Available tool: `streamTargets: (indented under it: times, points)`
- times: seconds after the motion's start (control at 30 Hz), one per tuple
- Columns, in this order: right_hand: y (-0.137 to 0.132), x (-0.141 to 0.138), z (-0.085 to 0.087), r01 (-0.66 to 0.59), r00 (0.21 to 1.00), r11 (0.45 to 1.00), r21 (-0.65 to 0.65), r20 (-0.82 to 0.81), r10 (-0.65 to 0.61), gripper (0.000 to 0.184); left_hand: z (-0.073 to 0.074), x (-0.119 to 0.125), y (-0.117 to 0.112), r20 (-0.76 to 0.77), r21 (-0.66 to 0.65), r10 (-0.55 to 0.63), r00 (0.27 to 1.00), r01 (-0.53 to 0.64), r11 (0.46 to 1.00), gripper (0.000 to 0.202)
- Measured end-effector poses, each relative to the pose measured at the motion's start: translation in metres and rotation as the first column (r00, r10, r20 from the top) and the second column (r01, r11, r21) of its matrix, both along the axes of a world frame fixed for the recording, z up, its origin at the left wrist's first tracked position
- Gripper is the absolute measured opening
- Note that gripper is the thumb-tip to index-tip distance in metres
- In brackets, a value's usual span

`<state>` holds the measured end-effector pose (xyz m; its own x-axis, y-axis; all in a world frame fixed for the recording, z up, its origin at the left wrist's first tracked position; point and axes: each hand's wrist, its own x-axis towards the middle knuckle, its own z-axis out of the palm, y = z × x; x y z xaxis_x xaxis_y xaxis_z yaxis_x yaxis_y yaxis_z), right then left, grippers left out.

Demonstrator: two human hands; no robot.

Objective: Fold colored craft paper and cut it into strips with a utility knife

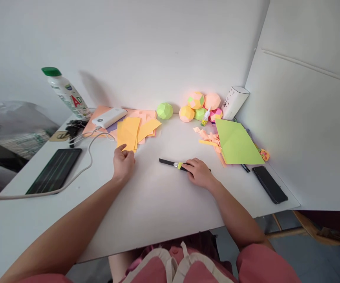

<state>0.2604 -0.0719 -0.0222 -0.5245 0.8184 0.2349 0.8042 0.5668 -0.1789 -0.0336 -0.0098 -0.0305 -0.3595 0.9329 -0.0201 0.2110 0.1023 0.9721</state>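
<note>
My right hand rests on the white table with its fingers curled over the handle of a black utility knife that has a yellow-green slider. The blade end points left. My left hand lies near the middle left, fingers loosely curled, its fingertips pinching the lower corner of a stack of yellow paper sheets. Several folded paper balls in orange, green and pink stand at the back against the wall, with one green ball apart to their left.
A green sheet and orange paper scraps lie at right, with a small glue bottle, a white box and a phone. At left are a drink bottle, power bank, cable, keys and tablet.
</note>
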Motion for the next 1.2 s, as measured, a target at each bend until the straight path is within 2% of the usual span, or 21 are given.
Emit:
streamTargets:
  times: [0.13, 0.37, 0.6, 1.0, 1.2]
  points:
    - [0.005, -0.006, -0.01, 0.059, 0.998, 0.996, 0.069, 0.023, -0.061, 0.045, 0.0, 0.003, 0.001, -0.019, 0.043, -0.018, 1.0, 0.019, 0.999, 0.032]
    - [0.011, -0.003, -0.015, 0.055, 0.998, 0.989, 0.134, 0.017, -0.058, 0.045, -0.003, 0.009, 0.006, -0.011, 0.044, -0.005, 1.0, 0.005, 0.999, 0.019]
    - [0.01, 0.0, -0.014, 0.031, 0.999, 0.991, 0.131, -0.022, -0.029, 0.043, -0.005, 0.008, 0.005, 0.007, 0.019, -0.009, 1.0, 0.009, 1.0, 0.016]
    - [0.008, 0.002, -0.014, 0.013, 0.998, 0.985, 0.171, -0.061, -0.002, 0.041, 0.003, 0.012, 0.001, 0.041, -0.027, -0.01, 0.999, 0.011, 1.0, 0.016]
    - [0.008, 0.004, -0.013, 0.011, 0.997, 0.984, 0.176, -0.074, 0.002, 0.041, 0.002, 0.011, 0.001, 0.057, -0.022, -0.02, 0.998, 0.021, 1.0, 0.015]
